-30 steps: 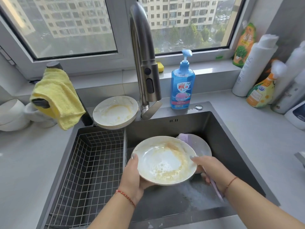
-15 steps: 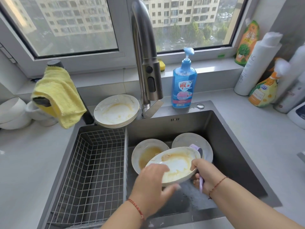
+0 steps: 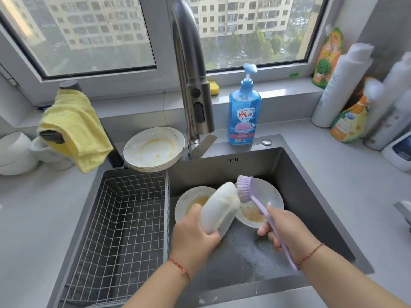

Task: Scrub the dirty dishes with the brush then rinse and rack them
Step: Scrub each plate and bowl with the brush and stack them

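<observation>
My left hand (image 3: 194, 235) grips a white dish (image 3: 219, 207) by its lower rim, tipped on edge so its underside faces me. My right hand (image 3: 287, 230) holds the lilac brush (image 3: 251, 192) by its long handle; the bristles touch the tipped dish's upper edge. Beneath them two dirty plates lie in the dark sink (image 3: 295, 181): one with brown sauce (image 3: 189, 201) to the left, one with crumbs (image 3: 260, 210) to the right. A stack of dirty plates (image 3: 154, 148) sits on the counter behind the sink.
A wire rack basket (image 3: 124, 218) fills the sink's left half. The tall faucet (image 3: 191, 85) rises behind, with a blue soap bottle (image 3: 244, 114) beside it. A yellow cloth (image 3: 73, 127) hangs at left near white bowls (image 3: 15, 152). Bottles (image 3: 347, 85) crowd the right counter.
The dish was face up in my left hand; it has been turned on edge, underside toward me. My right hand has raised the brush from under the dish to its upper rim.
</observation>
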